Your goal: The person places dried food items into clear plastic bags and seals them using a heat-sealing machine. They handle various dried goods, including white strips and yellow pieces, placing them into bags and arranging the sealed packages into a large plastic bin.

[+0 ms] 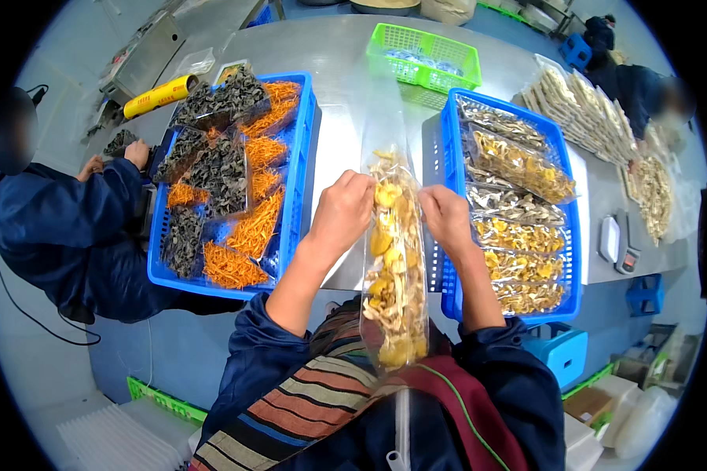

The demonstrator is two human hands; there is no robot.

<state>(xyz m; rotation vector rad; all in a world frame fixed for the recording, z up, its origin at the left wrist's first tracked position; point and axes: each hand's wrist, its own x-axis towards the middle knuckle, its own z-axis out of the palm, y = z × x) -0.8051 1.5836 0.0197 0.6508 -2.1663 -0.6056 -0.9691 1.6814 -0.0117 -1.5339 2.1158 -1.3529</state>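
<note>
Between my two hands stands a long clear bag of dried yellow mushrooms (393,267), its lower end close against my body. My left hand (343,208) pinches its left edge near the upper part, and my right hand (445,212) grips the right edge at about the same height. Above my fingers the bag's upper end is clear film. On the right, a blue crate (575,259) holds bags of yellow and grey-brown dried mushrooms in rows. The blue crate (305,157) on the left carries bags of black fungus and thin orange strands.
A green basket (456,59) with small bluish packets stands at the back of the metal table (322,47). Long pale bags (577,110) are stacked at far right, near a handheld device (627,255). Co-workers sit at left (63,228) and far right (636,90). A yellow roll (159,96) lies back left.
</note>
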